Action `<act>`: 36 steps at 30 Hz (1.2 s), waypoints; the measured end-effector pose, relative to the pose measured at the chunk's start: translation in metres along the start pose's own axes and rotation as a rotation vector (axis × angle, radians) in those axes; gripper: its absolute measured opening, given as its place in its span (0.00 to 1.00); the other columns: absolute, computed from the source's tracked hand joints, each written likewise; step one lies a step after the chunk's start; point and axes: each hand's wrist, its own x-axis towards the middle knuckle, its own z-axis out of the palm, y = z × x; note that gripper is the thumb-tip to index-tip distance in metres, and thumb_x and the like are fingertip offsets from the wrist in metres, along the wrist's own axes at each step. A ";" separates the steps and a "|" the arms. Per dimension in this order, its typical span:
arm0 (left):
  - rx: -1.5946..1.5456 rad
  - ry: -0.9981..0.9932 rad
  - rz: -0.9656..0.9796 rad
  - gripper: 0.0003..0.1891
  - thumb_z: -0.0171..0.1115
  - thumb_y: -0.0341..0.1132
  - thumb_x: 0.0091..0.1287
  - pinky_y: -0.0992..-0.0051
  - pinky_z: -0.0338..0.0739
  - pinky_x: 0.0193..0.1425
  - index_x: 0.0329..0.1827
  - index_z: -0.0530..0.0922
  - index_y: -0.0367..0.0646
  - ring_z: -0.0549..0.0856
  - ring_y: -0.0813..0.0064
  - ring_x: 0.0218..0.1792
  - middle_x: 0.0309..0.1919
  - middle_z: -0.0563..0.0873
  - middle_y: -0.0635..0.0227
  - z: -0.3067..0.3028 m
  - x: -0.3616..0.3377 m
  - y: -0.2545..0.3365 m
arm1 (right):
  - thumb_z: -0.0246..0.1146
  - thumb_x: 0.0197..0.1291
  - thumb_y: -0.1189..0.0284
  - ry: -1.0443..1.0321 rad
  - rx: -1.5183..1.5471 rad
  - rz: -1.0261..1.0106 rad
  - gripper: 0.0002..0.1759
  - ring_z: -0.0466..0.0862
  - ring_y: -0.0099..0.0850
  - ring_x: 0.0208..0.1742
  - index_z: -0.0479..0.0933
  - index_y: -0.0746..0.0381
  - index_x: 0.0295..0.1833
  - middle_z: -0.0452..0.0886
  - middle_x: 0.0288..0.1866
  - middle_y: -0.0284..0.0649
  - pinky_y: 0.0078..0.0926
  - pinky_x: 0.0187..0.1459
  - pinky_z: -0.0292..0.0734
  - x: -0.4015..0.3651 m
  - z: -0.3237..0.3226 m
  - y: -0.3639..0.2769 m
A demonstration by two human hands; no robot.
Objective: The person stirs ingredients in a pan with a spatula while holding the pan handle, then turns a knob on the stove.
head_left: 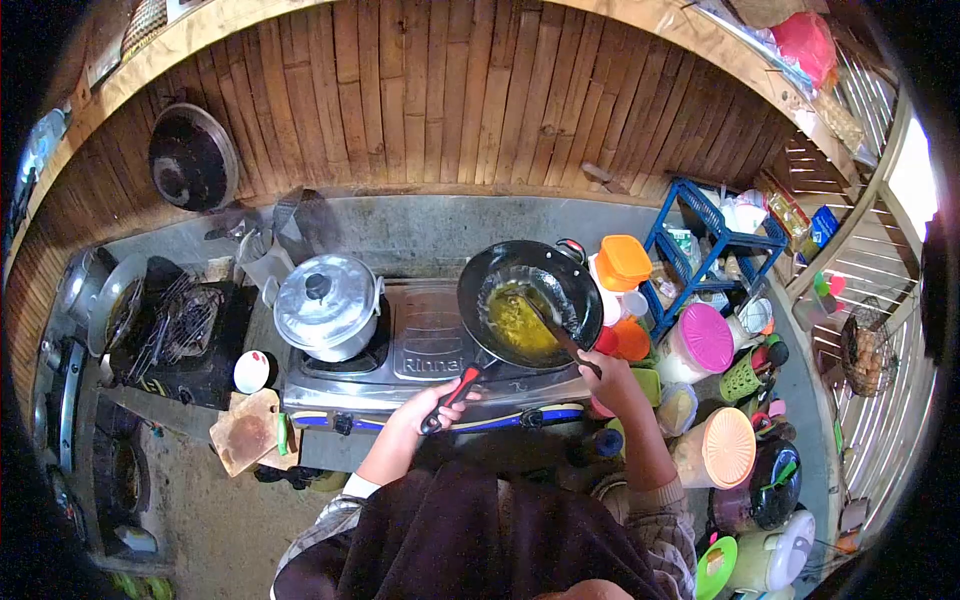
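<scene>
A black wok point(575, 290) rests on the right burner of a gas stove point(428, 330), with yellow oily food point(522, 322) in its bottom. My left hand point(436, 408) is wrapped round the wok's red and black handle. In my right hand point(612, 380) is a dark spatula point(556, 332), its far end dipped into the yellow food. What the food is, I cannot make out. On the left burner stands a lidded silver pot point(325, 312).
Left of the stove are a small white bowl point(252, 371), a wooden cutting board point(246, 434) and a black grill stove point(190, 335). Close by on the right crowd an orange container point(623, 262), a pink-lidded jar point(702, 338) and a blue rack point(712, 232). A bamboo wall rises behind.
</scene>
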 end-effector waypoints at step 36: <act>0.028 -0.030 0.017 0.27 0.45 0.50 0.71 0.91 0.57 0.13 0.59 0.66 0.33 0.64 0.91 0.14 0.21 0.69 0.77 0.001 -0.002 0.001 | 0.59 0.56 0.67 -0.153 -0.094 0.038 0.17 0.81 0.50 0.42 0.77 0.56 0.52 0.81 0.38 0.51 0.42 0.45 0.75 -0.041 -0.066 -0.014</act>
